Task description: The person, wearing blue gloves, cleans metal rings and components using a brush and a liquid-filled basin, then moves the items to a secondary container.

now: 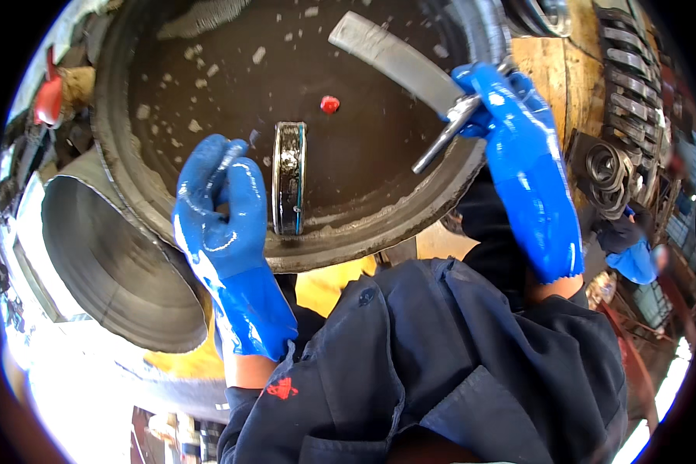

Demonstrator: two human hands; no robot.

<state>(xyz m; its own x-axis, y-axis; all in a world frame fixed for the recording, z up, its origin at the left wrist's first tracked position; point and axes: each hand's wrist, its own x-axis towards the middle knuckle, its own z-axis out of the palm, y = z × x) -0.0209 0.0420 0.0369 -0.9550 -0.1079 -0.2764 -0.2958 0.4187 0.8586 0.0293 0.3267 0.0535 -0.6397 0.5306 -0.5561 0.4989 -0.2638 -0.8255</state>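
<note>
A round tub (155, 205) of dark brown liquid is in front of me. A wet, shiny metal ring (290, 178) stands on edge against its near side. My left hand (223, 193), in a wet blue glove, hangs left of the ring without touching it. Its fingers are loosely bent, with a gap beside the thumb and nothing visible in them. At the tub's right rim, my gloved right hand (503, 100) grips a slim metal rod (445, 139). A flat grey strip (394, 62) reaches from the same hand over the liquid; how the two join is hidden by the fingers.
A small red piece (330, 104) and pale flecks of foam are on the liquid. A large hollow metal cylinder (120, 263) lies left of the tub. Ribbed metal parts (630, 93) and a metal block with a round bore (605, 166) stand at the right, by a wooden surface (561, 77).
</note>
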